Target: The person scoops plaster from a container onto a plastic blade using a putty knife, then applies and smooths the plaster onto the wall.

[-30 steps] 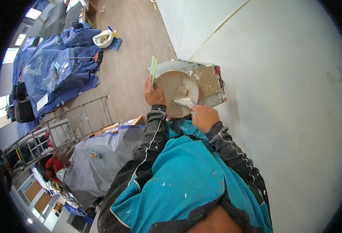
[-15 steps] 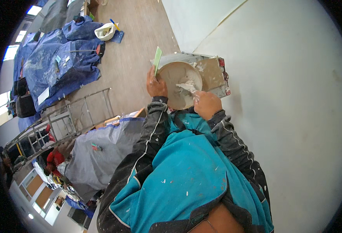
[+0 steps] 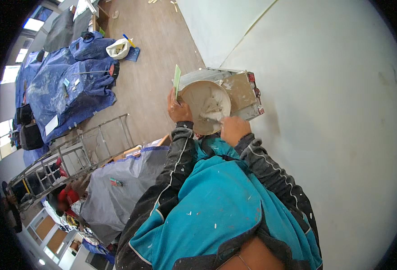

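Observation:
A round beige bucket with pale wet paste inside is just in front of my body. At its left rim, my left hand is closed around a thin, flat, light-green plate, seen nearly edge-on, which sticks up past the fingers. My right hand grips a putty knife at the near right rim. Paste coats the knife, whose blade reaches into the bucket; the fingers cover its handle.
Beneath the bucket is a grey metal platform with a brown board. A pale wall rises close on the right. To the left are a metal ladder, a grey-sheeted pile, blue sheeting and a white sack. Someone in red is lower left.
My right hand has shifted slightly down and left, and the knife now lies lower and flatter in the paste. The green plate stands more upright. The whole view has shifted a little.

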